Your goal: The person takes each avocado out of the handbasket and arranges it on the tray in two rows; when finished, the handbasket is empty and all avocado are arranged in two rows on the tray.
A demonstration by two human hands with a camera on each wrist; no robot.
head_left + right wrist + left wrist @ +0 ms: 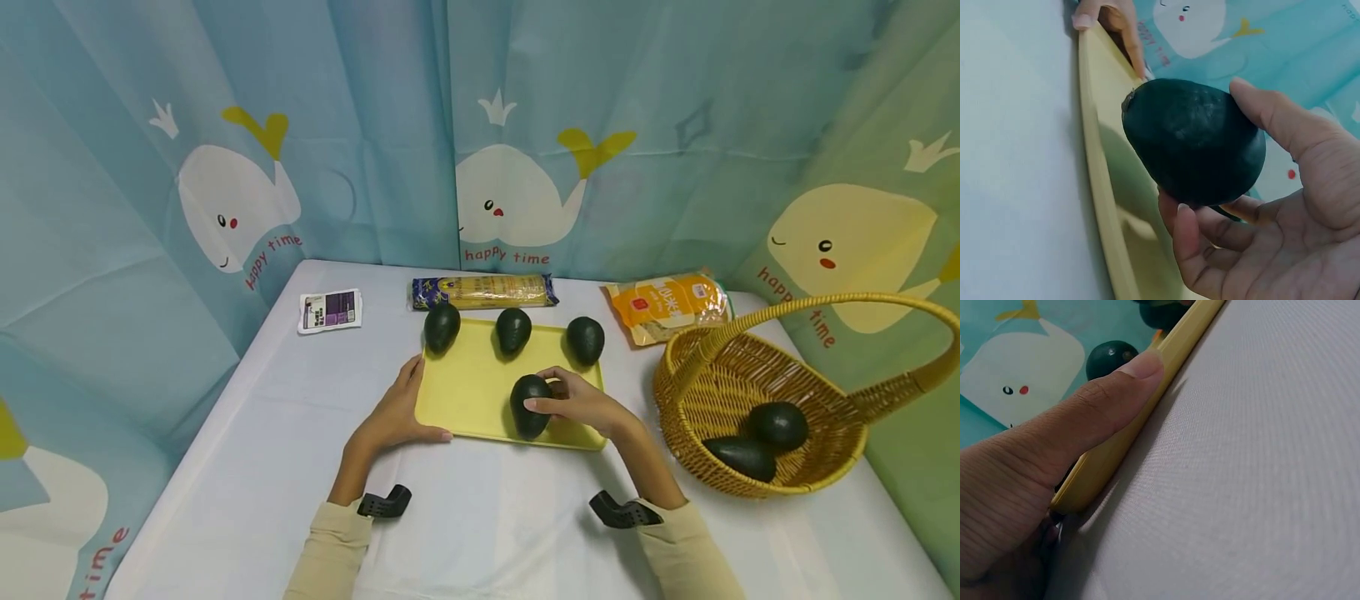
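Observation:
A dark green avocado (1194,144) is held in my right hand (577,402), thumb on one side and fingers curled on the other, over the front right part of the yellow tray (465,383). My left hand (399,414) grips the tray's front left corner. In the left wrist view its thumb (1144,365) lies on the tray's rim. Along the far side of the tray sit a left avocado (442,327), a middle avocado (513,332) and a right avocado (585,340).
At the right stands a wicker basket (675,417) with a tall handle, holding a round avocado (778,425) and a longer one (741,458). Behind the tray lie a pack of noodles (487,292) and an orange bag (666,305). A small white-and-purple packet (330,311) is at the back left.

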